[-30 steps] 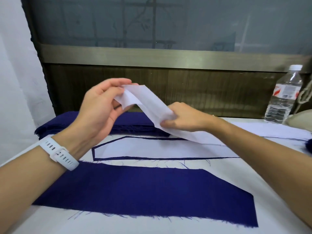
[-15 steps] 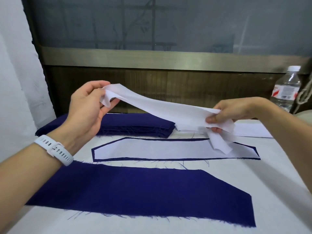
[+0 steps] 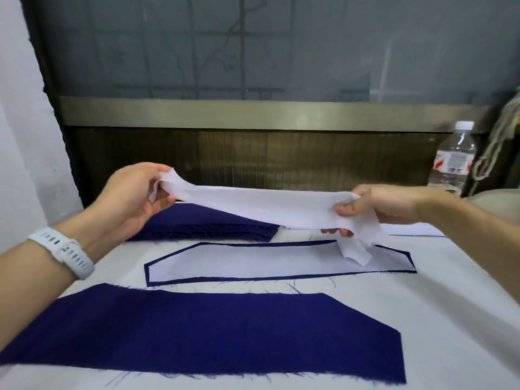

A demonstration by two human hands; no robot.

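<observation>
A long white fabric strip (image 3: 261, 204) hangs stretched in the air between both hands. My left hand (image 3: 132, 201), with a white watch on the wrist, pinches its left end. My right hand (image 3: 377, 204) grips the right end, and a loose tail of the strip dangles below the fingers. Under the strip on the white table (image 3: 439, 319) lies a white piece laid on navy fabric (image 3: 275, 263), which shows as a thin dark border. A larger navy fabric piece (image 3: 219, 336) with frayed edges lies flat nearer to me.
A folded stack of navy fabric (image 3: 208, 226) sits at the back left under the strip. A clear water bottle (image 3: 453, 161) stands at the back right beside a hanging cord. A dark wooden panel and a window close off the far side.
My right hand slid along the strip from near the left hand out to the right. The strip went from bunched and sloping to pulled out nearly level and taut.
</observation>
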